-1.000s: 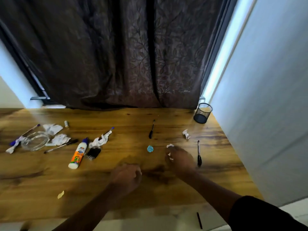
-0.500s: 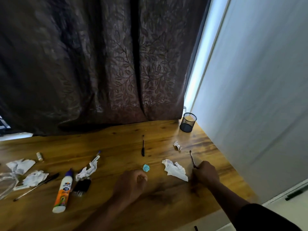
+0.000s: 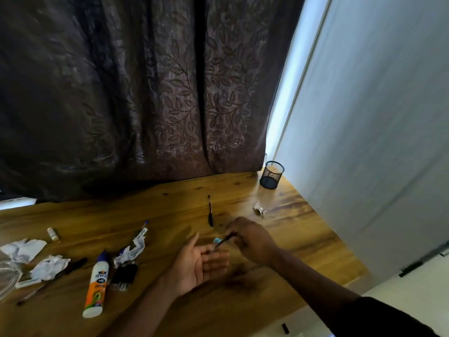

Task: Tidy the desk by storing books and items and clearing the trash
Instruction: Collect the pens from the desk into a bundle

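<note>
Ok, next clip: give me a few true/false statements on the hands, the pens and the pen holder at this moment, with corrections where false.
1. The right hand pinches a dark pen. True.
2. The left hand is clenched in a fist. False: it lies palm up with fingers extended, under the pen's tip.
3. The mesh pen holder lies tipped over at the desk's near edge. False: it stands upright at the far right corner of the desk.
4. Another black pen lies on the desk beyond the hands. True.
5. The glue bottle stands upright. False: it lies on its side, left of the hands.
</note>
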Demonstrator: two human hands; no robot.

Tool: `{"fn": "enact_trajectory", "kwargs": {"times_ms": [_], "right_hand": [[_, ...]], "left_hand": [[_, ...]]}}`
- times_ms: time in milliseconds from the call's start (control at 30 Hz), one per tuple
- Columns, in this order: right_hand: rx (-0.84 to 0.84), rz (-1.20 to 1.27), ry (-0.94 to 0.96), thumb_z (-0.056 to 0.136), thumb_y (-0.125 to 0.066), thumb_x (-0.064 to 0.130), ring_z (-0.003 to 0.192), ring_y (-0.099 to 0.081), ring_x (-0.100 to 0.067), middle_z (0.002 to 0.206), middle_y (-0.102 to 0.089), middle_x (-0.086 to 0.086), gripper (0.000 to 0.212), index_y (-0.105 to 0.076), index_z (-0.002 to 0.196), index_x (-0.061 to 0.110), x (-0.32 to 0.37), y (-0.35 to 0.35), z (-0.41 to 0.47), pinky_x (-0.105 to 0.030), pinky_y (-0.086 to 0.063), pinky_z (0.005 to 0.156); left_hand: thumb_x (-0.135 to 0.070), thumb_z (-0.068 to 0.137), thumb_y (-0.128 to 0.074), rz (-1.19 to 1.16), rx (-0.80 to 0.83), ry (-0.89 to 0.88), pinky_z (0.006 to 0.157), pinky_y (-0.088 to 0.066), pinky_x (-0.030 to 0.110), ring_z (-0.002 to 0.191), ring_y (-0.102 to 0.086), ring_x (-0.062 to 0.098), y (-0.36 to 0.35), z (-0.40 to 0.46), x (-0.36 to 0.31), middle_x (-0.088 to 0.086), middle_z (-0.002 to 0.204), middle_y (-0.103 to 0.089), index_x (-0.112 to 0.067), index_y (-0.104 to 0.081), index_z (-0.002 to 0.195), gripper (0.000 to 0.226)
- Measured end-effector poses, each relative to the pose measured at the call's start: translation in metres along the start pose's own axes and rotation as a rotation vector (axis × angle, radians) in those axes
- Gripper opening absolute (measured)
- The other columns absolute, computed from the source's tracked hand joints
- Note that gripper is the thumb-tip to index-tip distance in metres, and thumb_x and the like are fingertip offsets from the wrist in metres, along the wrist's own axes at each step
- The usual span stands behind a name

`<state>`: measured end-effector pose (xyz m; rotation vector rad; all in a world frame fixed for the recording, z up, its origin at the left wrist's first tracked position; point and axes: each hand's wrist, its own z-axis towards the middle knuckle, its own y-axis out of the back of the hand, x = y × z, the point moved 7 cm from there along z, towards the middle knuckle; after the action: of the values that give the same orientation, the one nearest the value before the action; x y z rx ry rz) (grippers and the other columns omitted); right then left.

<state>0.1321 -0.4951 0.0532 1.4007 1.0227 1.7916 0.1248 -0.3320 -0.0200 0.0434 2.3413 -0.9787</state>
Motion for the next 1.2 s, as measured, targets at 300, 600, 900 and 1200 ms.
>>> {"fn": "enact_trajectory", "kwargs": {"times_ms": [300, 600, 900, 1200], "right_hand": [[0.169, -0.097, 0.194, 0.087, -0.050, 0.032, 0.106, -0.062, -0.019, 0.120, -0.064, 0.003, 0.037, -0.070, 0.116, 0.024, 0.044, -0.046, 0.034, -0.036, -0.056, 0.083], [0.323, -0.291, 0.082, 0.096, -0.056, 0.008, 0.134, -0.052, -0.020, 0.150, -0.051, 0.002, 0.049, -0.058, 0.141, 0.026, -0.031, -0.052, 0.110, -0.033, -0.046, 0.108], [0.376, -0.509, 0.397, 0.093, -0.062, 0.009, 0.134, -0.051, -0.023, 0.151, -0.047, 0.002, 0.053, -0.054, 0.142, 0.027, -0.037, -0.075, 0.147, -0.040, -0.049, 0.105], [0.098, -0.053, 0.490, 0.092, -0.061, 0.039, 0.094, -0.065, -0.019, 0.103, -0.069, 0.006, 0.020, -0.063, 0.110, 0.029, 0.069, -0.053, 0.149, -0.035, -0.052, 0.073]], "left_hand": [[-0.043, 0.099, -0.053, 0.075, -0.160, -0.036, 0.055, -0.047, 0.030, 0.065, -0.058, 0.019, 0.029, -0.005, -0.002, 0.012, 0.094, -0.070, -0.004, -0.075, 0.115, 0.047], [-0.038, 0.106, -0.048, -0.091, -0.367, -0.131, 0.057, -0.051, 0.032, 0.071, -0.065, 0.024, 0.050, -0.004, -0.013, 0.017, 0.104, -0.072, 0.001, -0.067, 0.127, 0.048], [-0.036, 0.099, -0.053, -0.323, -0.494, -0.224, 0.067, -0.057, 0.038, 0.084, -0.071, 0.034, 0.065, -0.022, 0.009, 0.021, 0.112, -0.072, 0.000, -0.064, 0.127, 0.047], [-0.043, 0.106, -0.042, -0.553, -0.654, -0.509, 0.092, -0.056, 0.049, 0.111, -0.068, 0.041, 0.065, -0.050, 0.008, 0.024, 0.126, -0.069, 0.001, -0.059, 0.132, 0.054]]}}
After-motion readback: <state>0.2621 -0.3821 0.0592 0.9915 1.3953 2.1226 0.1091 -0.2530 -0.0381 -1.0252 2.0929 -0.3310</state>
